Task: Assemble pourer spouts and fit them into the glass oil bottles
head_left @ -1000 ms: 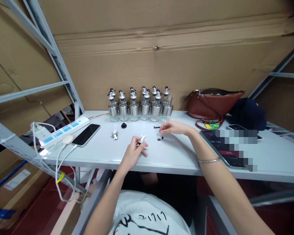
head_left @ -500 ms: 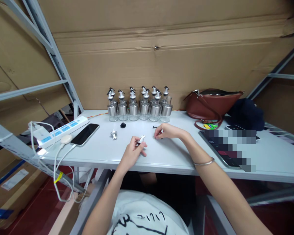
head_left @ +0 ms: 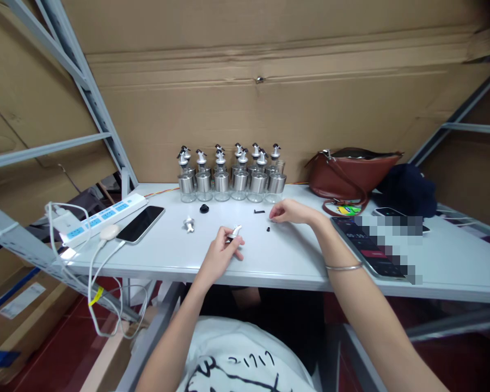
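Above the front of the table, my left hand point(head_left: 222, 249) is closed around a silver pourer spout point(head_left: 237, 231), whose tip points up. My right hand point(head_left: 288, 211) is low over the tabletop, fingertips drawn together; anything between them is too small to make out. Near those fingers lie a small black lever point(head_left: 259, 212) and a tiny black piece point(head_left: 268, 229). Left of my left hand are another silver spout piece point(head_left: 189, 224) and a black stopper point(head_left: 204, 208). Behind them stand several glass bottles point(head_left: 221, 185) with steel bands, most topped by silver pourers.
On the left side of the table point(head_left: 163, 253) are a phone point(head_left: 141, 224) and a white power strip point(head_left: 106, 218) with cables. To the right lie a brown bag point(head_left: 353, 174), a dark cap point(head_left: 410, 188) and a tablet-like device point(head_left: 351, 239). Cardboard point(head_left: 212, 103) walls the back.
My right hand has moved right, off the tiny black piece and away from the black lever, which now show fully. My left hand still holds the spout in nearly the same place.
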{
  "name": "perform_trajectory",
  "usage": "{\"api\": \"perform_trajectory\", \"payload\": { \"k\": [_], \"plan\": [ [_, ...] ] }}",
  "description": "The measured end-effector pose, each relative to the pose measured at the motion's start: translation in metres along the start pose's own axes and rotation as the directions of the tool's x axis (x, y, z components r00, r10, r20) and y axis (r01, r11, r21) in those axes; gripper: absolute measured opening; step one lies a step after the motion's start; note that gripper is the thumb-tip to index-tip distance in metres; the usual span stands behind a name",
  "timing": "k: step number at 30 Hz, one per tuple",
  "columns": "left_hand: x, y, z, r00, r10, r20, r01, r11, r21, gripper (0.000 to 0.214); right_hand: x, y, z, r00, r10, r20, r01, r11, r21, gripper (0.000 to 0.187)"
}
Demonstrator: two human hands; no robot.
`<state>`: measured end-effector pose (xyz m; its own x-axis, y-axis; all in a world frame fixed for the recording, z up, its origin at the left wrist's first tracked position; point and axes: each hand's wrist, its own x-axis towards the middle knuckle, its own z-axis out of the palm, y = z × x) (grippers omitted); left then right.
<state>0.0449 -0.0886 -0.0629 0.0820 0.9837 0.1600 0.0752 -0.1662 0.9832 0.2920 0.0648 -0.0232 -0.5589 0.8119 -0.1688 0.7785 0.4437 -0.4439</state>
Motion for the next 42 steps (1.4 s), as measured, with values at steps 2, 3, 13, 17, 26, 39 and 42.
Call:
{"api": "perform_trajectory", "payload": {
  "k": [2,3,13,17,26,39,42],
  "plan": [
    [0.0,0.0,0.0,1.0,-0.001,-0.002,0.001,1.0,0.002,0.02,0.001,0.0,0.001,1.0,0.011,0.012,-0.011,1.0,0.014,0.023],
    [0.0,0.0,0.0,1.0,-0.002,-0.002,0.002,1.0,0.003,0.021,0.001,0.0,0.001,1.0,0.016,0.021,-0.016,1.0,0.022,0.023],
    [0.0,0.0,0.0,1.0,0.0,-0.006,0.0,1.0,0.014,0.022,0.001,0.0,0.006,0.988,-0.031,0.151,0.004,0.985,0.172,0.022],
    [0.0,0.0,0.0,1.0,-0.002,-0.004,0.002,1.0,0.01,0.02,0.002,0.0,0.008,0.978,-0.08,0.193,0.037,0.975,0.219,0.021],
    [0.0,0.003,0.001,1.0,-0.011,-0.005,0.012,1.0,0.012,0.018,-0.001,-0.014,0.009,0.953,-0.181,0.242,0.123,0.964,0.236,0.019],
    [-0.001,0.003,0.001,1.0,-0.011,-0.013,0.012,1.0,0.016,0.022,-0.001,-0.02,0.008,0.946,-0.21,0.245,0.163,0.966,0.2,0.02],
    [-0.001,0.003,0.0,1.0,-0.012,-0.011,0.012,1.0,0.014,0.02,-0.003,-0.024,0.007,0.952,-0.21,0.222,0.164,0.964,0.209,0.02]
  ]
}}
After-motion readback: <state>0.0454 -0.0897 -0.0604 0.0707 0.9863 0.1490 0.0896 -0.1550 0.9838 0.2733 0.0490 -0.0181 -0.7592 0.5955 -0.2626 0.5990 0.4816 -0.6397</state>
